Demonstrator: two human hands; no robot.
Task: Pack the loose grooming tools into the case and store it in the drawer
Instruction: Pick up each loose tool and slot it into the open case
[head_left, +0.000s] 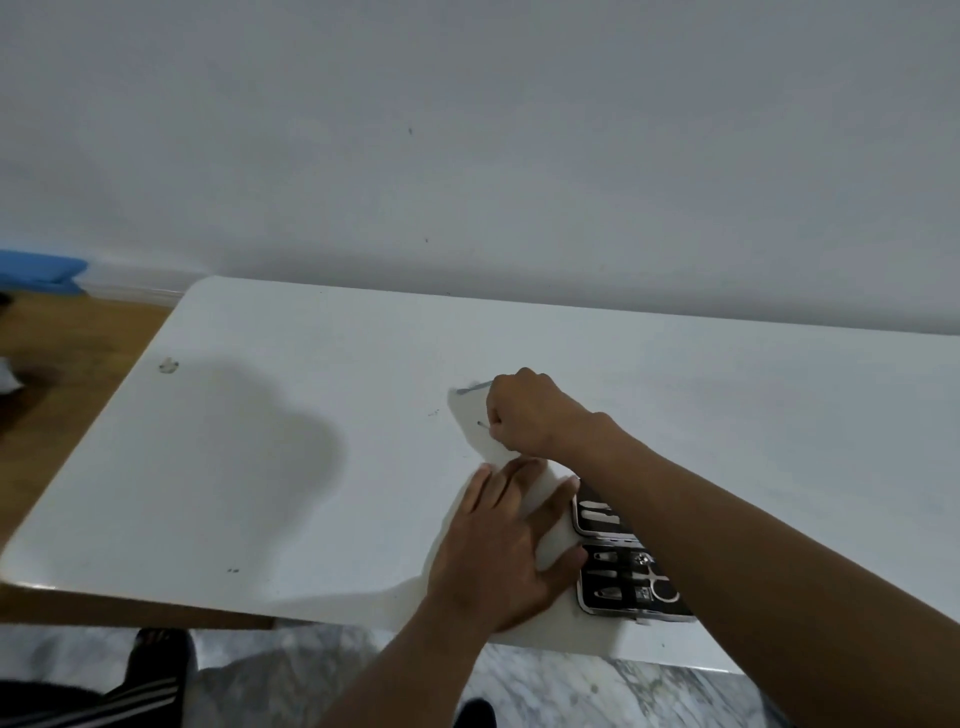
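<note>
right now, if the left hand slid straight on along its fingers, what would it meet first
Probably the right hand, gripping a thin metal tool, just beyond the fingertips of the left hand, though depth is unclear.

White table (260, 415), black case (631, 592) with silver tools (605, 574), grey-veined marble floor (571, 691), white-striped black trousers (140, 699)

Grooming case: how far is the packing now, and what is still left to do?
Done: several tools already sit in the open case. In hand: the right hand grips a thin metal tool on the table; the left hand rests flat beside the case. Left: insert that tool, close the case, store it; no drawer is in view.
</note>
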